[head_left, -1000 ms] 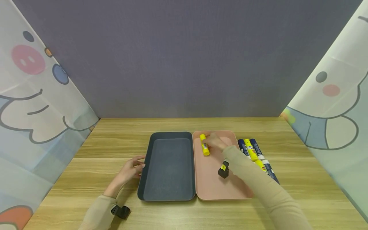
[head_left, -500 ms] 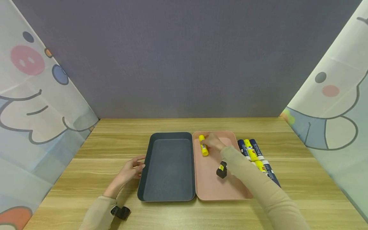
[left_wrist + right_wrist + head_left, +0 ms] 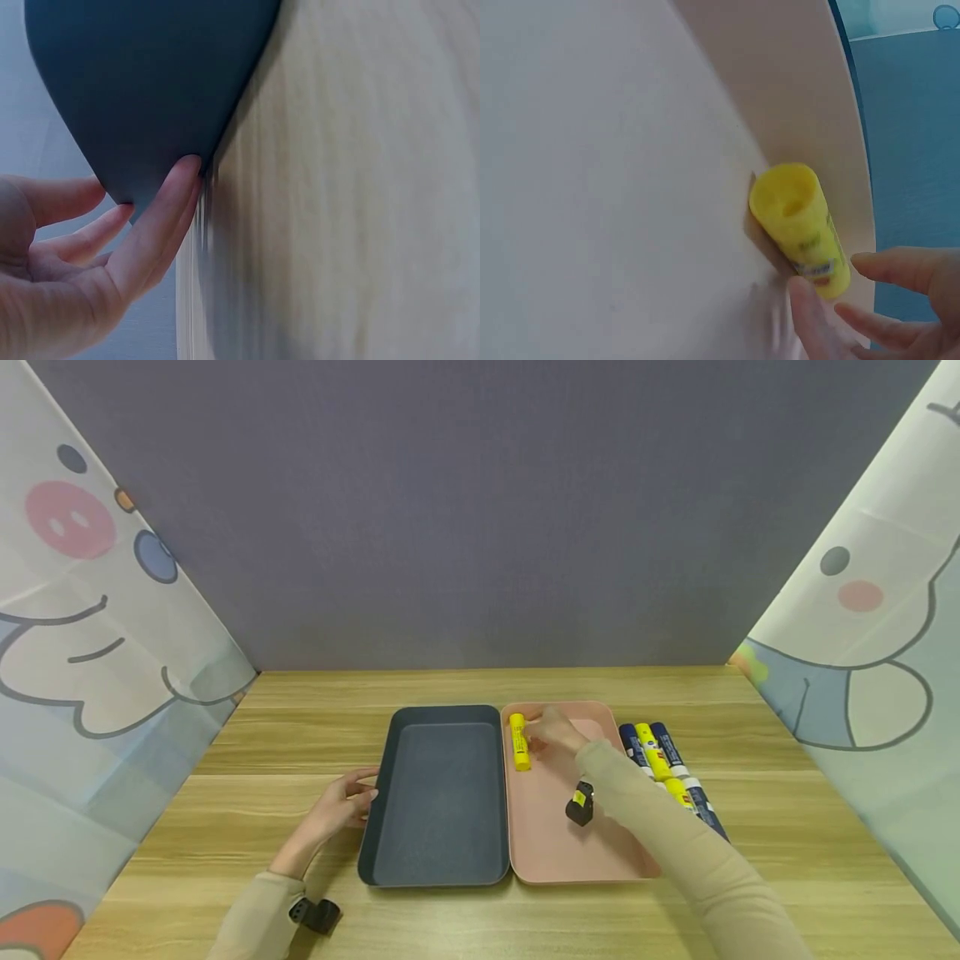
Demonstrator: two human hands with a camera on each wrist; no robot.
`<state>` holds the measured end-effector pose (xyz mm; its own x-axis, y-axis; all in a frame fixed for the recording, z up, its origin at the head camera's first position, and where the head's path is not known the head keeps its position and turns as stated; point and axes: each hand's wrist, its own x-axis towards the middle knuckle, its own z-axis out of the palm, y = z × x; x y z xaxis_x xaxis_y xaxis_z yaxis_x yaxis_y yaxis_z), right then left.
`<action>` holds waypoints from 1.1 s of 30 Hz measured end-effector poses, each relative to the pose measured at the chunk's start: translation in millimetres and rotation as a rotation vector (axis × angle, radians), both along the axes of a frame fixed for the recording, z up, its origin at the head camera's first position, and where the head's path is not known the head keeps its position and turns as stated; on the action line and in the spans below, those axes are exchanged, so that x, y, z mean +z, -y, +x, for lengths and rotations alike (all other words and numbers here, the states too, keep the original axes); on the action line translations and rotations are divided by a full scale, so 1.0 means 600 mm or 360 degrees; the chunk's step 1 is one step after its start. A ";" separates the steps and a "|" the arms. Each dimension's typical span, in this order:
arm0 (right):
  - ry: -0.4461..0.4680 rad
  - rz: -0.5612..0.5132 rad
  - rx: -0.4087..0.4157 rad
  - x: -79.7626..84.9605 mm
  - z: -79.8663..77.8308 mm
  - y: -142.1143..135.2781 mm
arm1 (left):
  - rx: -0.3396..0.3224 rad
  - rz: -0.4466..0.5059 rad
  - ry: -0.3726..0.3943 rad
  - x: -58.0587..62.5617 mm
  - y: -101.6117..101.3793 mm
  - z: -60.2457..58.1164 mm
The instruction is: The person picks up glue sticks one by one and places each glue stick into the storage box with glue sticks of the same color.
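Observation:
A yellow glue stick (image 3: 520, 742) lies lengthwise in the far left corner of the pink tray (image 3: 562, 852), along the tray's left wall. Just right of it is my right hand (image 3: 553, 732). In the right wrist view, that hand's spread fingertips (image 3: 870, 262) surround the lower end of the glue stick (image 3: 799, 225) without closing round it. My left hand (image 3: 341, 802) rests against the left side of the dark grey tray (image 3: 435, 802). From the left wrist view, its extended fingertips (image 3: 187, 165) touch the tray's outer wall (image 3: 150, 90).
Right of the pink tray, several glue sticks lie in rows on the wooden table (image 3: 795, 827): a yellow glue stick (image 3: 654, 752) between dark blue ones, and a dark blue glue stick (image 3: 705, 810) nearer. My right sleeve partly covers them. A grey panel (image 3: 480, 527) stands behind.
The yellow glue stick has shifted left to the pink tray's left wall and turned straighter. My right hand has moved slightly left, and a gap now shows beside the stick. The left hand stays put.

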<state>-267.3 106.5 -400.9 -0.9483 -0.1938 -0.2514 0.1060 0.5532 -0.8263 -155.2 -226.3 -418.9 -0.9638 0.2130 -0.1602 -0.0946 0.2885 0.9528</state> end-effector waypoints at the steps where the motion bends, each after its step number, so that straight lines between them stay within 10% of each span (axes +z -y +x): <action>1: 0.0000 0.0002 0.0009 0.002 0.001 -0.001 | 0.0004 -0.0002 0.0002 0.000 0.000 0.000; 16: 0.0107 0.0102 0.0132 0.057 0.020 -0.041 | 0.0035 -0.0032 0.0033 0.005 0.001 -0.001; 33: -0.0098 0.0284 0.0217 0.083 0.032 -0.105 | 0.0062 -0.0047 0.0037 0.006 -0.004 0.002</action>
<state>-248.3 169.4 -351.2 -0.9309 -0.2790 -0.2358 -0.0273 0.6968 -0.7168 -154.2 -224.1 -415.0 -0.9672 0.1704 -0.1882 -0.1281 0.3124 0.9413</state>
